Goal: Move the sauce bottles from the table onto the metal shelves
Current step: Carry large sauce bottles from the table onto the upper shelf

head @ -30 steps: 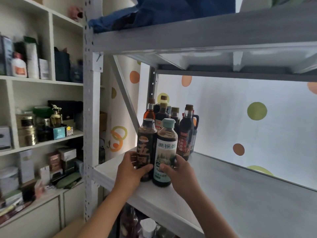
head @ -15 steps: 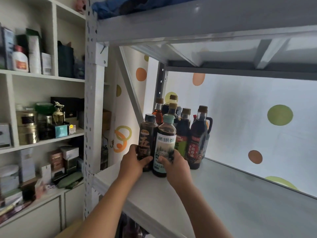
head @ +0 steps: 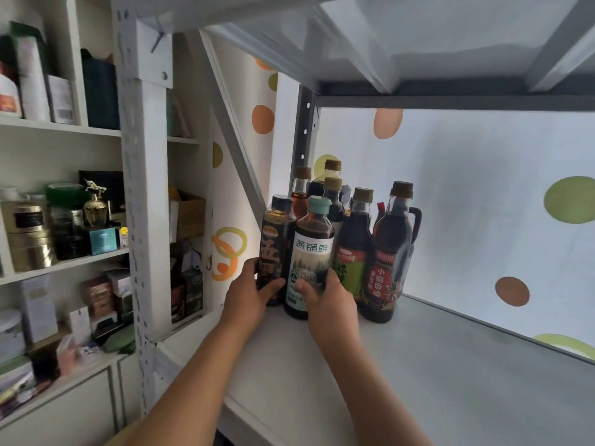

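Two sauce bottles stand upright on the grey metal shelf (head: 434,375), side by side at its left end. My left hand (head: 249,299) is wrapped around the base of the dark bottle with the black cap and brown label (head: 277,243). My right hand (head: 328,304) grips the base of the bottle with the teal cap and white label (head: 312,252). Both bottles touch a cluster of several dark sauce bottles (head: 370,249) standing behind them in the shelf's back left corner, one with a handle (head: 391,255).
The shelf's white upright post (head: 145,201) stands at the left, with a diagonal brace behind it. The upper shelf (head: 418,37) hangs low overhead. Left of the post, a white bookcase (head: 61,265) holds jars and boxes. A dotted wall backs the shelf.
Both hands have pushed the two bottles deeper along the shelf until they meet the bottle cluster. The camera has moved closer and lower.
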The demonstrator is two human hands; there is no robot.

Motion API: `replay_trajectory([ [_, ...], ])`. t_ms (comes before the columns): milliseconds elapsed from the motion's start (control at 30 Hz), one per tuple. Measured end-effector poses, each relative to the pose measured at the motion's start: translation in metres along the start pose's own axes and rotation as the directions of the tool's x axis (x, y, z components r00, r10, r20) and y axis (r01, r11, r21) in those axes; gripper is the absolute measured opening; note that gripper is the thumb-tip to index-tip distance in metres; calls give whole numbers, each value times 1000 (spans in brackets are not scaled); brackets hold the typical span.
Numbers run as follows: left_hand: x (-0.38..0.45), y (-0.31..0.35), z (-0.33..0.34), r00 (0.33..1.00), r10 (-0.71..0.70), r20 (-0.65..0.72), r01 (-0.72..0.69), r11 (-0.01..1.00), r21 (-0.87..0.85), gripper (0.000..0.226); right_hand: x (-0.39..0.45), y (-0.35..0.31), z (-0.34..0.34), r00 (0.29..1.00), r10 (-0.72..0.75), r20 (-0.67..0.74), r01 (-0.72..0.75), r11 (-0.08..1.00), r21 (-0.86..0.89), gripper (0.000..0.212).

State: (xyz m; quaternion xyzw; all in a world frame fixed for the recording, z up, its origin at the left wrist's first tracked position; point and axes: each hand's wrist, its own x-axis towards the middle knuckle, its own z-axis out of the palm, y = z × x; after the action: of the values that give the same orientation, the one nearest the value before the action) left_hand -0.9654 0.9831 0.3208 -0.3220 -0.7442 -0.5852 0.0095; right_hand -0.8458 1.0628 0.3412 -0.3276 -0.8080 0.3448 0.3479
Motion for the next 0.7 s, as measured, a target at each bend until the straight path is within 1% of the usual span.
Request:
replay_trajectory([
  [67, 6, -3, 3, 1000, 3, -2, -3, 1000, -2, 54, 5, 2, 4, 1000, -2, -16, 2, 1000, 19, 53],
  [200, 16, -7, 7, 998, 56, -23, -56, 998, 3, 51, 11, 9, 12, 999, -1, -51, 6, 995, 102, 44],
  [333, 23, -11, 9, 996, 87, -27, -84, 991, 108, 49, 11, 15, 15, 998, -2, -58, 10, 991, 137, 40],
  [500, 29, -13, 11, 996, 83, -14, -79, 977, 199, 54, 12, 17, 17, 999, -29, -45, 37, 984, 172, 44],
  [633, 26, -11, 11, 996, 80, -44, -72, 982, 175, 55, 14, 20, 19, 998, -5, -62, 14, 991, 135, 53],
  [700, 25, -10, 11, 997, 49, -55, -39, 985, 168, 54, 14, 21, 19, 996, 12, -90, 0, 991, 134, 50],
])
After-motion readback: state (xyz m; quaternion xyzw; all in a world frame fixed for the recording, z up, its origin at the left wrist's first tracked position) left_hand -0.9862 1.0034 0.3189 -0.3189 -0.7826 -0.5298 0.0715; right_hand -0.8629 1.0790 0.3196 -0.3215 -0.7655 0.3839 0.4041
